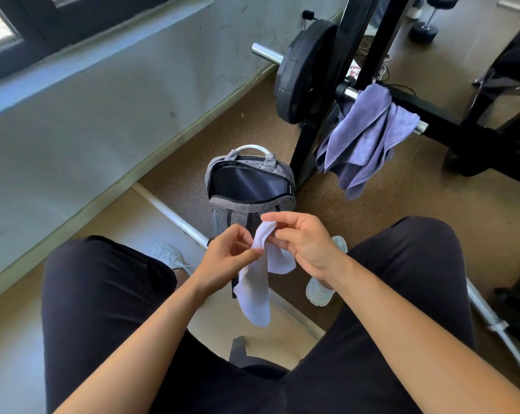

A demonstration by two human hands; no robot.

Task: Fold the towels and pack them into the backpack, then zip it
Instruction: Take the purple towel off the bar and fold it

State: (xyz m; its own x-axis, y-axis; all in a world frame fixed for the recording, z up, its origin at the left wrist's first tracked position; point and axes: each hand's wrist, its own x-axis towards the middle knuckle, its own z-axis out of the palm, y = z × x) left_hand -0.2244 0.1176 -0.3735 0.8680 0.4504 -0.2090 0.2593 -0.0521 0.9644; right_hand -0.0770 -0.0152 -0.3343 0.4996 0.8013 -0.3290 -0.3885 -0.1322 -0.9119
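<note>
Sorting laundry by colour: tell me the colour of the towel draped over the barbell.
Purple; the towel shows best in the head view.

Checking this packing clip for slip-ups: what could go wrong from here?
The white towel is only pinched near its top by the left hand and right hand; its hanging end may slip loose, spoiling the fold. The purple towel draped on the barbell might be forgotten before the open backpack gets zipped.

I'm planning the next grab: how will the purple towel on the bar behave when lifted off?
Probably floppy: the purple towel drapes over the bar in loose folds, its ends hanging unevenly. Likely not slippery, since the bunched cloth sits on the smooth bar. Lifted by one edge, the rest would probably trail and unfurl.
</note>
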